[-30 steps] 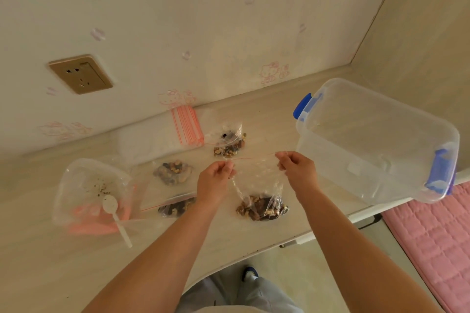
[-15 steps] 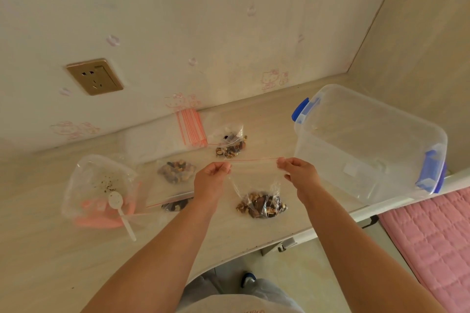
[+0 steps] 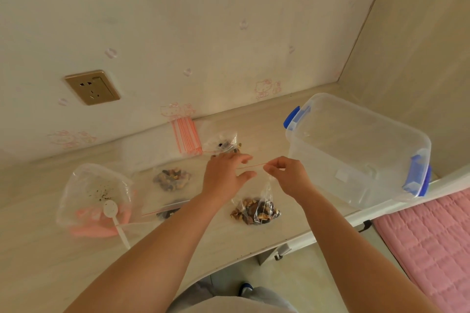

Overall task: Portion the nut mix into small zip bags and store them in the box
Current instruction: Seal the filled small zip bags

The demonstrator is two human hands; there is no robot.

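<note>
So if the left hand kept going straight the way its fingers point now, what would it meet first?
The left hand has its fingers spread, pointing right toward the right hand. It would probably meet the red zip strip of the held bag first, then the right hand's fingertips; depth there is unclear.

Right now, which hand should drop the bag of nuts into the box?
Right hand: it pinches the clear nut-filled zip bag beside the clear plastic box with blue latches. The left hand is open.
</note>
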